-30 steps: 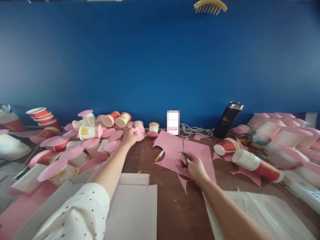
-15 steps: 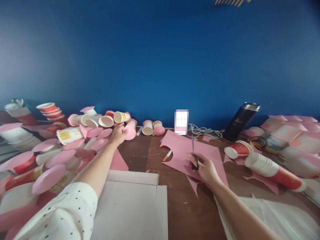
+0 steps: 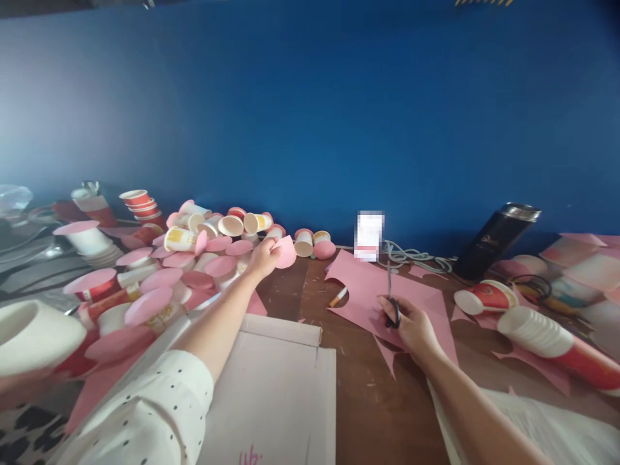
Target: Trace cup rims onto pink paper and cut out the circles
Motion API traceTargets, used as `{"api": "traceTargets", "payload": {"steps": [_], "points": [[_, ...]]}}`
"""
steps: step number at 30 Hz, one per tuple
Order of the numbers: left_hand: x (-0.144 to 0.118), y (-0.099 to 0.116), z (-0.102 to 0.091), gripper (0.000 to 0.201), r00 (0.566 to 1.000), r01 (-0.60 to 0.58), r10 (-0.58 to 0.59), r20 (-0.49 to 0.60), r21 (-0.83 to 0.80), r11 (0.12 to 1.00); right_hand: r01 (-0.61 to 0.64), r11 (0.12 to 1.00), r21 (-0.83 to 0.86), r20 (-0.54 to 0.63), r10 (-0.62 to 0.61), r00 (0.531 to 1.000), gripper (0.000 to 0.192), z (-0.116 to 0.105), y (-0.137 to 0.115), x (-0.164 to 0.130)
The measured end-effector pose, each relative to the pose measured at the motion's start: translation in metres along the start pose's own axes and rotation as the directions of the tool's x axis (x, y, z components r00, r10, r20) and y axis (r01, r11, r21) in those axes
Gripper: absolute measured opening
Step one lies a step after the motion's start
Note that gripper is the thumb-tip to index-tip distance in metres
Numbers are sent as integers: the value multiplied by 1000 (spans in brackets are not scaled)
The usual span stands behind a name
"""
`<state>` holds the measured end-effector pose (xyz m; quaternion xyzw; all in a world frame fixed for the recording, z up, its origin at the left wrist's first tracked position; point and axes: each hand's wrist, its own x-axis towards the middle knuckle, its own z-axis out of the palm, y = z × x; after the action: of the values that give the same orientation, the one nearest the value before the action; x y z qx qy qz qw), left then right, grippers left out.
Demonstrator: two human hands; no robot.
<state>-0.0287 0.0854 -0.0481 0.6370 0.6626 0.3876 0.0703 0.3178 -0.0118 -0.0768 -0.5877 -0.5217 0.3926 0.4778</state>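
Observation:
A small pink paper piece [image 3: 285, 252], round along its lower edge with a corner at the top, is pinched in my left hand [image 3: 264, 259]. That hand is beside a heap of paper cups [image 3: 230, 226] with pink paper discs on their ends. My right hand [image 3: 411, 326] grips a pair of black-handled scissors [image 3: 393, 312], blades pointing away towards the wall. Under the scissors lies a pink paper sheet [image 3: 436, 310] with rounded cut-outs along its left edge.
A grey board [image 3: 285, 387] lies in front. A marker [image 3: 338, 297] touches the pink sheet. To the right are a dark flask [image 3: 494, 242], a cable [image 3: 421, 258] and stacked cups [image 3: 537, 332]. Another person's hand [image 3: 29, 384] is by a large white cup [image 3: 39, 336] at lower left.
The view has swung left, so things appear further right. My left hand has drawn slightly away from the cups with the pink paper piece. My right hand stays on the scissors.

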Motion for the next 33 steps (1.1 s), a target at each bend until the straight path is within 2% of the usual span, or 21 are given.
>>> {"api": "traceTargets", "payload": {"steps": [4, 7, 9, 11, 14, 17, 19, 24, 30, 33], "points": [[-19, 13, -4, 32, 998, -64, 64, -8, -20, 998, 19, 999, -27, 7, -19, 1000, 44, 0, 0, -2], [-45, 21, -14, 34, 991, -131, 129, -35, -54, 990, 37, 998, -47, 4, -37, 999, 44, 0, 0, -4], [-65, 22, -24, 35, 990, -136, 134, -37, -56, 989, 39, 998, -54, 8, -39, 999, 44, -1, -1, -5], [-84, 18, -35, 34, 993, -110, 108, -42, -46, 993, 32, 998, -54, 17, -31, 999, 43, -1, -1, -5], [-99, 0, -52, 32, 992, -126, 128, 13, -92, 988, 21, 999, -43, 33, -19, 999, 42, -1, -2, -5], [-97, -20, -67, 27, 994, -65, 74, 84, -116, 991, 34, 998, -45, 44, -32, 999, 41, -1, -2, -5], [-91, -29, -73, 27, 996, -13, 24, 88, -123, 992, 42, 998, -48, 40, -40, 998, 40, -1, -3, -5], [-77, -38, -80, 30, 997, 35, -22, 70, -185, 982, 31, 999, 5, 25, -31, 999, 41, -1, -2, -6], [-67, -51, -85, 35, 997, 75, -75, 7, -144, 987, 52, 998, 31, 35, -53, 998, 43, -1, 1, -5], [-66, -51, -85, 35, 995, 93, -96, -9, -145, 985, 62, 998, 18, 42, -62, 997, 44, -1, 0, -5]]}}
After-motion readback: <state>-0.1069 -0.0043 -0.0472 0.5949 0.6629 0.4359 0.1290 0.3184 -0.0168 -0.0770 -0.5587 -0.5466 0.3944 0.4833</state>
